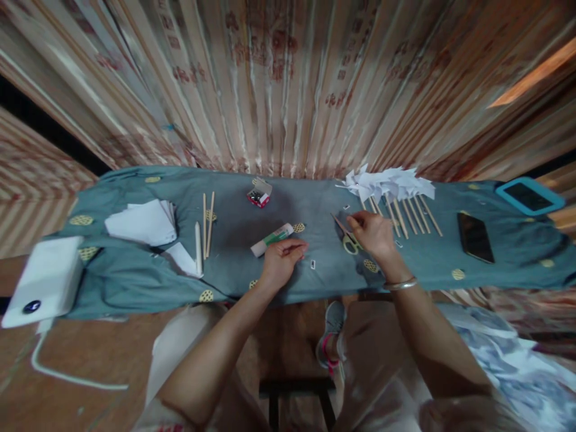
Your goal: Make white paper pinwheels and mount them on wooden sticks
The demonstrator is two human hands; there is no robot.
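My left hand (284,259) is closed in a pinch just in front of a green and white tube-shaped box (272,240); what its fingertips hold is too small to make out. My right hand (371,233) has its fingers pressed together beside the scissors (350,241), which lie on the cloth with their blades pointing away to the left. Whether anything is between those fingers is hidden. A small white tag (312,264) rests between the two hands. Behind my right hand lie several wooden sticks (398,217) topped with white paper pieces (391,182).
The green cloth (234,279) also bears a small red box (260,194), two bare sticks (209,225), a white candle-like stick (198,249), stacked white paper (143,222), a white device (45,279), a black phone (476,237) and a blue-framed tablet (530,195).
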